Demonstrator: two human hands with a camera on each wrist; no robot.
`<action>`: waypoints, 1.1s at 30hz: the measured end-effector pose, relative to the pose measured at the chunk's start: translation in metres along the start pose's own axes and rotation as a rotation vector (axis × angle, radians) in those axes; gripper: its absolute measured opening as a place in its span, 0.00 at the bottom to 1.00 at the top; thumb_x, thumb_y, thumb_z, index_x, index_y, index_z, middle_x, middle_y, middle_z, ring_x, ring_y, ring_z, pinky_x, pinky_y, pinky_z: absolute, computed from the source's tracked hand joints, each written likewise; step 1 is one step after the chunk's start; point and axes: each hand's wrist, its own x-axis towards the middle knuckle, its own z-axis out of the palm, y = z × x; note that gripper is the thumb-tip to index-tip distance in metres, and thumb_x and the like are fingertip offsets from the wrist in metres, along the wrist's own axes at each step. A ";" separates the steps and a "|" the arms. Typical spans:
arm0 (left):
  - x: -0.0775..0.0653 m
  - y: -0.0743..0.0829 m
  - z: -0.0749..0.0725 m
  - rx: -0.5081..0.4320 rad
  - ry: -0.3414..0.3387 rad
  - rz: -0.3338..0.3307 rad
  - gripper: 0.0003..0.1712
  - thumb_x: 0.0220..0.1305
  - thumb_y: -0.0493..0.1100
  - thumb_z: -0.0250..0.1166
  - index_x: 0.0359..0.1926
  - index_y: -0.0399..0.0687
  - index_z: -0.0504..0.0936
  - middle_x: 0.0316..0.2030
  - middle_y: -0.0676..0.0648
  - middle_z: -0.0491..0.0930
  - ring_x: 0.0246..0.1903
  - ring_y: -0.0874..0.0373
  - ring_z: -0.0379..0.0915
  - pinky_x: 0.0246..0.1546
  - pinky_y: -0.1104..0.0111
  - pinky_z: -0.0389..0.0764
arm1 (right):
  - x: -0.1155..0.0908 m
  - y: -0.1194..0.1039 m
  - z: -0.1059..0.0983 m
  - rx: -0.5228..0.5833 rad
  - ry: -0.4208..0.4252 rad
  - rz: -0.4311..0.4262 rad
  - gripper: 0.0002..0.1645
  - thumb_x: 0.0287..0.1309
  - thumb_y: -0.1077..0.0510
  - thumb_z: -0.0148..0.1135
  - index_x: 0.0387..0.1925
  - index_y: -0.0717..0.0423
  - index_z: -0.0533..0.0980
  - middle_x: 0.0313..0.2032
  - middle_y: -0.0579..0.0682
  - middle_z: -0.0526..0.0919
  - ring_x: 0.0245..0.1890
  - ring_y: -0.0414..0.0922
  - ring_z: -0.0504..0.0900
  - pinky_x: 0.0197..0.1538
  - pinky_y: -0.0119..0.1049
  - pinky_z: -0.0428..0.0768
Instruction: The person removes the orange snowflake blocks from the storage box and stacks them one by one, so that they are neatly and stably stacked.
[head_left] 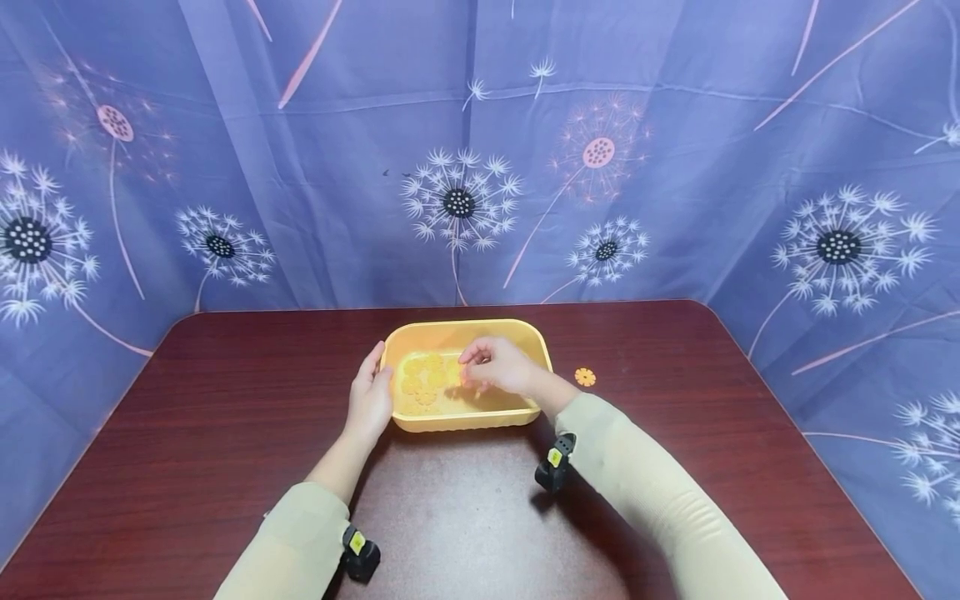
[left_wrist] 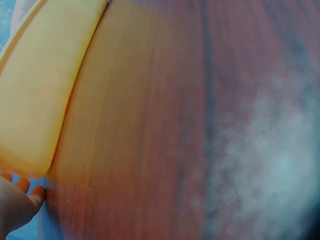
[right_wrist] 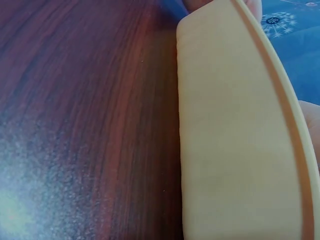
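A yellow plastic bin (head_left: 465, 422) sits toward the far side of the table, its front wall (right_wrist: 235, 130) filling much of the right wrist view. Several yellow notched building discs (head_left: 426, 379) lie in its left half. My left hand (head_left: 371, 404) grips the bin's left end, thumb at the rim; its fingers show at the bin's corner in the left wrist view. Reaching in over the right side, my right hand (head_left: 501, 367) pinches an orange notched disc (head_left: 464, 377) above the others. That disc is partly hidden by the fingers.
A loose orange notched disc (head_left: 585, 377) lies on the dark red wooden table (head_left: 262, 392), to the right of the bin. Behind the table hangs a blue dandelion-print curtain (head_left: 337, 208), which also runs along both sides.
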 end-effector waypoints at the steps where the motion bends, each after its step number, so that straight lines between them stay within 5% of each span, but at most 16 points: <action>1: 0.000 0.000 0.000 -0.003 -0.002 -0.001 0.29 0.72 0.38 0.41 0.72 0.46 0.55 0.72 0.44 0.54 0.70 0.51 0.51 0.70 0.58 0.57 | -0.001 -0.001 0.000 0.016 0.003 -0.006 0.14 0.52 0.71 0.57 0.42 0.74 0.73 0.28 0.53 0.78 0.24 0.41 0.79 0.28 0.33 0.81; 16: 0.001 -0.001 -0.001 -0.028 -0.011 0.000 0.28 0.73 0.38 0.41 0.72 0.46 0.54 0.72 0.44 0.53 0.70 0.51 0.50 0.70 0.58 0.57 | -0.010 -0.010 -0.014 0.080 0.072 -0.010 0.16 0.53 0.71 0.58 0.44 0.76 0.71 0.28 0.50 0.79 0.29 0.41 0.83 0.37 0.41 0.85; 23: 0.003 -0.003 -0.001 -0.038 -0.010 -0.001 0.28 0.73 0.37 0.41 0.72 0.45 0.54 0.73 0.47 0.52 0.72 0.53 0.47 0.71 0.60 0.54 | -0.021 -0.014 -0.029 0.101 0.088 -0.029 0.18 0.55 0.69 0.59 0.46 0.76 0.71 0.29 0.49 0.81 0.30 0.41 0.85 0.42 0.52 0.83; 33: 0.001 -0.002 -0.001 -0.049 -0.011 0.011 0.28 0.72 0.37 0.41 0.72 0.44 0.55 0.73 0.45 0.52 0.71 0.52 0.48 0.71 0.60 0.55 | -0.034 -0.018 -0.049 0.182 0.119 -0.028 0.16 0.57 0.69 0.58 0.46 0.75 0.70 0.30 0.47 0.83 0.31 0.41 0.84 0.38 0.39 0.85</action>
